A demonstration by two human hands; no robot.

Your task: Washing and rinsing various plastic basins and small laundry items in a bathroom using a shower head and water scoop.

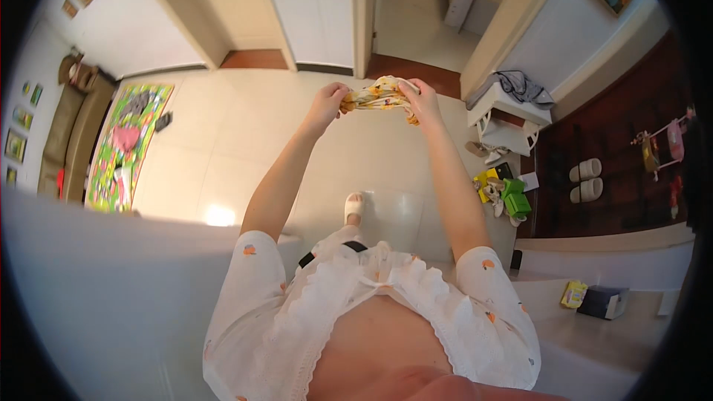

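Observation:
A bunched piece of cloth (379,95), white with a yellow and orange pattern, stretches between my two hands at arm's length above the floor. Its left end is gripped by my left hand (327,105), fingers closed. My right hand (422,100) is closed on the other end, where a loose fold hangs down. The cloth is gathered, so I cannot tell whether it is a garment. Both forearms reach forward from white printed sleeves.
A colourful mat (152,108) with clothes lies left beside a brown sofa (68,130). At right stand a white stool (512,108) with grey cloth, green boxes (516,200) and shoes. Pale slippers (587,180) lie on a dark red surface. An open doorway (423,22) is ahead.

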